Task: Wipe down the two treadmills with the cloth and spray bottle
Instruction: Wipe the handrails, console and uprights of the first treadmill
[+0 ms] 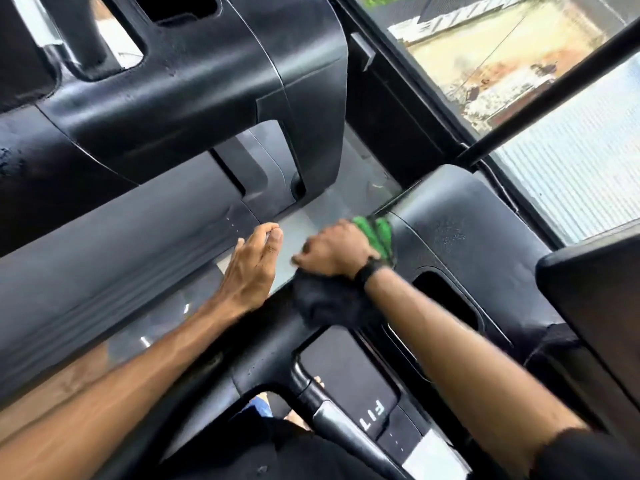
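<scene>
Two bare forearms are seen reaching forward from the bottom of the head view, over the black plastic treadmill console [346, 379], whose dark panel carries pale letters seen upside down. On the right wrist a black band [370, 271] is worn. The right hand [334, 249] is blurred; its fingers are curled round a green-topped spray bottle [375, 233], which is held against the rounded black console corner at centre right. Just below that hand a dark crumpled cloth [325, 303] is seen on the console's edge; whether it is gripped by the same hand cannot be told. The left hand [252, 268] is stretched forward beside the right one, palm down, with its fingers straight and close together and nothing held, the fingertips lying at the edge of the long grey-black moulded bar [121, 244]. Beyond the hands a second black treadmill housing [194, 81] is seen, and a window [519, 64] at upper right.
</scene>
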